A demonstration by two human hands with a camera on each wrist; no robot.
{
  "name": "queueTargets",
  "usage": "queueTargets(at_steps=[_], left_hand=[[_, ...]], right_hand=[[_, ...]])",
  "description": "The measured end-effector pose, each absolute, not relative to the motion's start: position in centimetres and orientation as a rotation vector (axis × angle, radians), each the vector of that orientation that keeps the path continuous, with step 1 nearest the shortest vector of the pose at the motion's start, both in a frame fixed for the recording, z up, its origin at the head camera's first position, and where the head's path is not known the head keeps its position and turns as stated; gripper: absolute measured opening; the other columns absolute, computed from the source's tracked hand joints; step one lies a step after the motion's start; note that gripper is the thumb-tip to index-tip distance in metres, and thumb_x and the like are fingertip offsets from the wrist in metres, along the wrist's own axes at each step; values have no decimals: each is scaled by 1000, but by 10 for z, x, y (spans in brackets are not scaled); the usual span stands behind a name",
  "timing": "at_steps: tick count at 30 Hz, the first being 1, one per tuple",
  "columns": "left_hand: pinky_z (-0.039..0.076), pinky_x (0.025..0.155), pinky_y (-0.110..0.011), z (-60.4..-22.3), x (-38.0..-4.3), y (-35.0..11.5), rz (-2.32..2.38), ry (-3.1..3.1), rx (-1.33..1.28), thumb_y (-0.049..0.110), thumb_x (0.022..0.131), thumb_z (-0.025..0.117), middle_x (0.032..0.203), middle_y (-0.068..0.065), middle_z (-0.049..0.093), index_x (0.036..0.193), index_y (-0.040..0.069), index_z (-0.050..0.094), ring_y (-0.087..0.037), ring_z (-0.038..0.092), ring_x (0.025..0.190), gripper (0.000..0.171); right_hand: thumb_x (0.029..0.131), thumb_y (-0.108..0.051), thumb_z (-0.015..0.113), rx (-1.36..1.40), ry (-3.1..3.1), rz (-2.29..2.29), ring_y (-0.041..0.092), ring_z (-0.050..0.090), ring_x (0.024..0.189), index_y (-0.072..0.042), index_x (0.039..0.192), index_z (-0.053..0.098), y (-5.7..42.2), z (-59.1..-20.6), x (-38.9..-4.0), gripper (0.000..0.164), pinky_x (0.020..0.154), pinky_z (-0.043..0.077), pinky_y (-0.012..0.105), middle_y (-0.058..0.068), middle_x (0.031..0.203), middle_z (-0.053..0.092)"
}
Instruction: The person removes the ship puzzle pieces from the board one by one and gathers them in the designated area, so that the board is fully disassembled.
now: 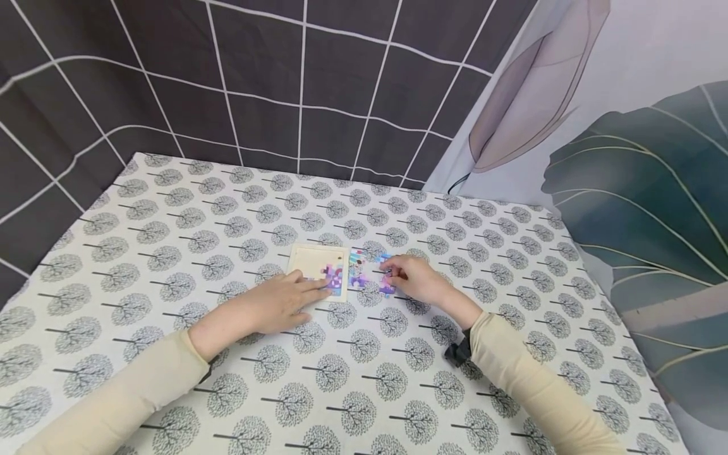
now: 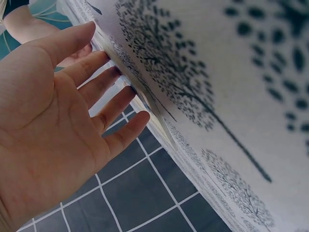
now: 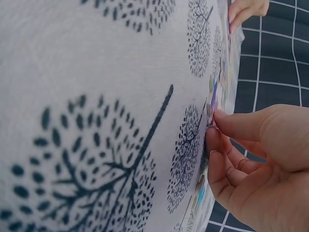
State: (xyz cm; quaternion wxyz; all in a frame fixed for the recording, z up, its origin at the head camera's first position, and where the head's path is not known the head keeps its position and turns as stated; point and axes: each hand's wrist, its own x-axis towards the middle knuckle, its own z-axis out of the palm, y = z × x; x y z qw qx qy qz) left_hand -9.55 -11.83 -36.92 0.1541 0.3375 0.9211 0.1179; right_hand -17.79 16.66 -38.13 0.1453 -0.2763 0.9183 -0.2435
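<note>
A shallow, pale wooden puzzle tray (image 1: 301,258) lies on the cloth, with joined purple jigsaw pieces (image 1: 334,278) in its lower right part. My left hand (image 1: 279,303) rests on the tray's left and lower side, its fingers (image 2: 96,87) nearly straight and apart, the tips at the tray. Right of the tray, my right hand (image 1: 418,278) pinches a jigsaw piece (image 3: 211,126) between thumb and forefinger, low over the table; its picture is mostly hidden. Loose colourful pieces (image 1: 357,279) lie between the tray and the right hand, and purple ones (image 1: 387,287) lie beside its fingertips.
A white cloth printed with grey trees (image 1: 352,404) covers the table. Behind it hangs a dark curtain with a white grid (image 1: 261,76). A pale curtain with large leaves (image 1: 643,208) hangs at the right. A black strap device (image 1: 457,352) sits at the right wrist.
</note>
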Motion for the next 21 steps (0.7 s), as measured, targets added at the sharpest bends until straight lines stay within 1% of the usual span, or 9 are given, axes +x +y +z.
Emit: queueTargets(at_steps=[4, 9, 11, 15, 21], left_hand=[[22, 110, -57, -369, -96, -119, 332, 2644, 973, 28, 95, 51, 152, -4, 27, 145, 13, 34, -43, 29, 133, 55], [19, 111, -57, -370, -95, -120, 330, 2635, 981, 29, 95, 51, 152, -5, 26, 145, 12, 34, -46, 27, 133, 55], [19, 112, -57, -370, -94, -120, 335, 2632, 986, 29, 95, 50, 152, -6, 26, 145, 11, 34, -46, 27, 133, 55], [19, 112, -55, -369, -92, -120, 339, 2633, 997, 29, 95, 49, 152, -6, 26, 144, 11, 34, -45, 27, 134, 54], [20, 114, -52, -367, -89, -121, 330, 2645, 1007, 29, 95, 49, 151, -7, 29, 143, 10, 37, -36, 31, 135, 53]], right_hand=[[86, -6, 64, -807, 2661, -710, 10, 50, 65, -5, 113, 63, 167, -382, -178, 27, 61, 49, 23, -3, 72, 55], [83, -7, 68, -822, 2687, -714, 11, 53, 70, -6, 96, 66, 166, -383, -178, 13, 67, 51, 23, -1, 77, 58], [82, -7, 69, -827, 2691, -718, 12, 54, 73, -6, 92, 65, 166, -382, -177, 11, 69, 51, 23, 1, 78, 59], [81, -5, 69, -817, 2684, -731, 13, 55, 74, -5, 92, 65, 166, -380, -177, 12, 72, 52, 24, 2, 79, 59], [81, -7, 70, -814, 2693, -730, 13, 54, 73, -5, 93, 65, 165, -379, -177, 13, 70, 51, 24, 1, 78, 58]])
